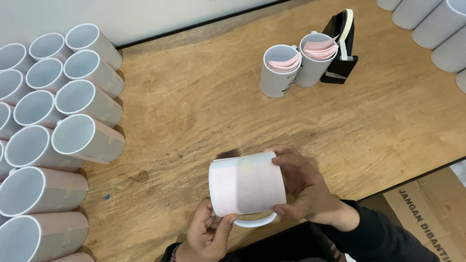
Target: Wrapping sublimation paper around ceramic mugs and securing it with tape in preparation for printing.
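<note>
White paper-wrapped mug (246, 187) sits gripped between both hands, left (206, 235) below, right (303, 187) apparently beside.

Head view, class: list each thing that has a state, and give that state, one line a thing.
Mug: held, wrapped in a pale sheet, handle down.
Left hand: pinching the sheet's lower edge.
Right hand: gripping the mug's side.
Stacked mugs: lying on their sides, wrapped, taped.
Two upright mugs: holding pink sheets.
Tape dispenser: loaded, standing.
</note>
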